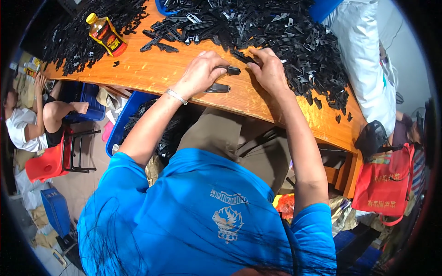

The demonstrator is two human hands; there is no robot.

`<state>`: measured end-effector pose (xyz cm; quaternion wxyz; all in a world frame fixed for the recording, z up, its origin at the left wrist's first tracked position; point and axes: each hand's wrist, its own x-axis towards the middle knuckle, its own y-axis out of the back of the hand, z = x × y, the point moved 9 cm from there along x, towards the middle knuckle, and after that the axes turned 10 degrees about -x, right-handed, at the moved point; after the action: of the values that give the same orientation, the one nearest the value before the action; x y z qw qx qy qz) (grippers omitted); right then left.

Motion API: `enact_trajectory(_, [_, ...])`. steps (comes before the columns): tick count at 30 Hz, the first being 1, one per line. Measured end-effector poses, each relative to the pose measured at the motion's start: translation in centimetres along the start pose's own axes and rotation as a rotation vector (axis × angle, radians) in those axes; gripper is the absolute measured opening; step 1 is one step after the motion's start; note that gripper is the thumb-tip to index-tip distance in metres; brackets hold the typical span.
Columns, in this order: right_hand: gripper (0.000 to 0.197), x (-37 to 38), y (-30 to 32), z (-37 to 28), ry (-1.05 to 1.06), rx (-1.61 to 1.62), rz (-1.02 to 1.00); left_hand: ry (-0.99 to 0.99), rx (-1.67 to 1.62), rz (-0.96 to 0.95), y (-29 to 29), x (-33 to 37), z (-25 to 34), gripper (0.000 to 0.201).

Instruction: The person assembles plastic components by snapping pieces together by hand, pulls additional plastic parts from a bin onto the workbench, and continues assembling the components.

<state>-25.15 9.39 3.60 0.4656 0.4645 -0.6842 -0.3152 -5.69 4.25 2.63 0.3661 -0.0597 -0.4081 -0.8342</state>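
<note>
Over the front of the wooden table [156, 69], my left hand [201, 72] is closed, thumb and fingers pinching a small black plastic piece [233, 70]. Another black plastic piece [217, 88] lies below that hand at the table's near edge. To the right, my right hand [270, 72] has its thumb and forefinger around the end of a slim black plastic part [242, 56], at the border of the heap. A big heap of loose black plastic parts [258, 27] spreads beyond both hands and down the right side. My fingers partly hide the pieces they grip.
A yellow-capped bottle [108, 36] stands at the left beside a second pile of black parts [69, 46]. Under the table is a blue bin [120, 120] of black parts. A white sack [363, 50] leans at the right. Another person [32, 119] sits far left.
</note>
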Motion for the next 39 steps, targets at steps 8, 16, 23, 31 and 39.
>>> enact_trajectory(8, [0.024,1.6,2.8,1.7,0.062,-0.245,0.096,0.070,-0.120,0.055,0.3,-0.5,-1.4,0.027])
enact_trajectory(16, [0.019,4.8,-0.8,0.3,0.176,-0.673,-0.093,0.078,-0.132,0.097,0.3,-0.7,-1.8,0.024])
enact_trajectory(23, [0.020,3.1,0.9,2.1,0.102,-0.429,-0.082,0.120,-0.182,0.096,0.3,-0.6,-2.0,0.021])
enact_trajectory(31, [0.012,-0.6,1.2,5.2,-0.098,0.209,0.082,0.109,-0.146,0.093,0.3,-0.5,-1.8,0.020])
enact_trajectory(39, [0.014,-2.1,-0.6,6.5,-0.384,0.644,-0.022,0.114,-0.176,0.098,0.1,-0.5,-1.9,0.019])
